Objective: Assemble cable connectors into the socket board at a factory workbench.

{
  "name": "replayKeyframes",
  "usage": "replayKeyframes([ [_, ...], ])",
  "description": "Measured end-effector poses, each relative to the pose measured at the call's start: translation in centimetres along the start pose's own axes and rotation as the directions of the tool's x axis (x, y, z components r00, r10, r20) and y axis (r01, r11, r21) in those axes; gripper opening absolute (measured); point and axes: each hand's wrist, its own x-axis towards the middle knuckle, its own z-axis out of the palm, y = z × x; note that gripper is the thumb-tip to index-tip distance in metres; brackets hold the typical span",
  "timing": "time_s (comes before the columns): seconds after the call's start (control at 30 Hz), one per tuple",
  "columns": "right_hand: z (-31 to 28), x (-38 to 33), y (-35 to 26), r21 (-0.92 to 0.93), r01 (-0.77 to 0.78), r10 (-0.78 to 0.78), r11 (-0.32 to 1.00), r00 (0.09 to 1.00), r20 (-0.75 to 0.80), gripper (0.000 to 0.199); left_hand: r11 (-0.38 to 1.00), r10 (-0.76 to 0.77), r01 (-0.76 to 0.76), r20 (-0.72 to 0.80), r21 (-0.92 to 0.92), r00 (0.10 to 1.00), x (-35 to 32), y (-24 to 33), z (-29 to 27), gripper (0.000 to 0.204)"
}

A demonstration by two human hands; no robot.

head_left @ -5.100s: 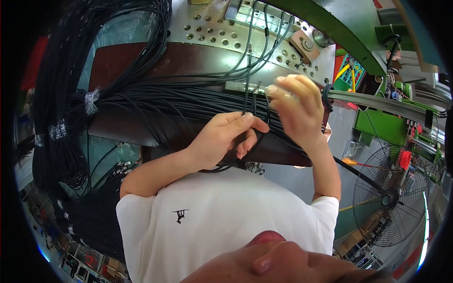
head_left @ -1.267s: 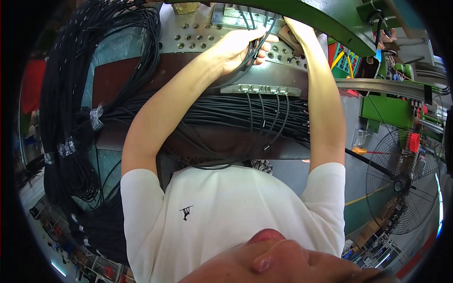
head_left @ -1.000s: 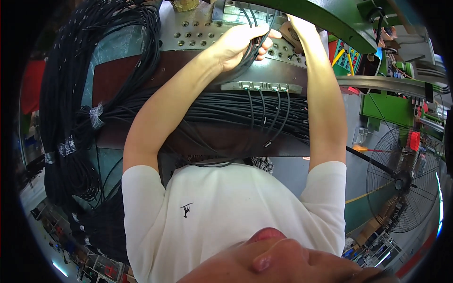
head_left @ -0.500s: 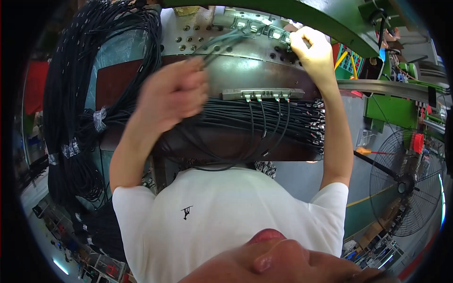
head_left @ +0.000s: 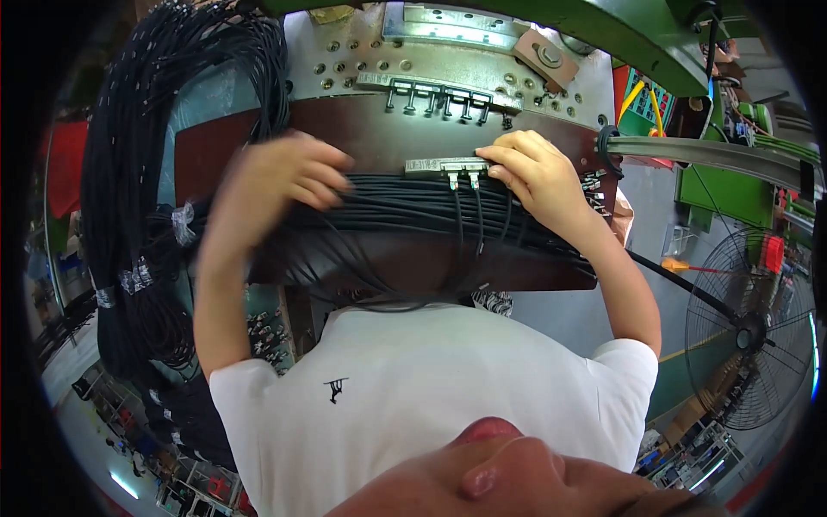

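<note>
A slotted metal bar (head_left: pixel 422 167) lies along the near side of the board, with cable plugs (head_left: pixel 463 178) seated in it. Two plugs show; the bar's right end is covered by my right hand (head_left: pixel 541 177), whose thumb and fingers are closed on it. My left hand (head_left: pixel 280 179), smeared by motion, hovers over the left part of a thick bundle of black cables (head_left: pixel 388 207). Its fingers are apart and nothing shows in them. Farther back lies a second metal bar (head_left: pixel 373 81) with a row of black T-shaped plastic pieces (head_left: pixel 444 102) on its near side.
Behind is a metal plate (head_left: pixel 345 65) with bolt holes, under a green machine beam (head_left: pixel 594 43). Large bundles of black cables (head_left: pixel 129 215) hang at left. On the right are a metal rail (head_left: pixel 706 148) and a caged fan (head_left: pixel 749 332).
My left hand has released the cables it was pulling and dropped nearer. My right hand has come from the far bar to the near one. The far bar now sits closer, without cables.
</note>
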Motion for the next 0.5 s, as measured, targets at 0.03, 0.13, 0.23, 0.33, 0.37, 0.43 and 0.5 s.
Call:
replayKeyframes([
  [0.03, 0.1, 0.2, -0.4, -0.023, 0.002, -0.002, 1.0, 1.0, -0.011, 0.02, 0.978, -0.193, 0.203, 0.162, -0.052, 0.968, 0.6, -0.9, 3.4, 0.038],
  [0.13, -0.1, 1.4, -1.0, 0.088, -0.023, 0.031, 0.996, 0.995, -0.093, 0.014, 0.995, -0.069, 0.079, 0.168, -0.059, 0.983, 2.1, -2.6, 10.7, 0.043],
  [0.23, -0.9, 6.3, -0.2, -0.059, 0.156, -0.167, 0.986, 0.927, -0.337, 0.015, 0.838, -0.254, 0.42, 0.433, -0.349, 0.865, 2.6, 1.0, 12.9, 0.043],
  [0.33, 0.0, 12.0, 7.3, -0.577, 0.145, -0.363, 0.804, 0.888, -0.282, 0.021, 0.789, -0.096, 0.211, 0.224, -0.577, 0.97, 7.9, 2.3, 9.5, 0.039],
  [0.37, 0.2, 12.4, 10.9, -0.837, 0.117, -0.399, 0.535, 0.908, -0.128, 0.022, 0.767, -0.072, 0.167, 0.177, -0.619, 0.982, 10.4, 3.3, 8.5, 0.036],
  [0.43, 0.6, 12.8, 10.5, -0.825, 0.122, -0.395, 0.552, 0.909, -0.13, 0.023, 0.802, -0.104, 0.109, 0.042, -0.588, 0.994, 14.2, 5.4, 7.5, 0.028],
  [0.5, 0.2, 13.1, 10.1, -0.817, 0.109, -0.371, 0.567, 0.919, -0.135, 0.023, 0.571, -0.059, 0.284, 0.307, -0.77, 0.95, 16.6, 5.5, 5.2, 0.02],
])
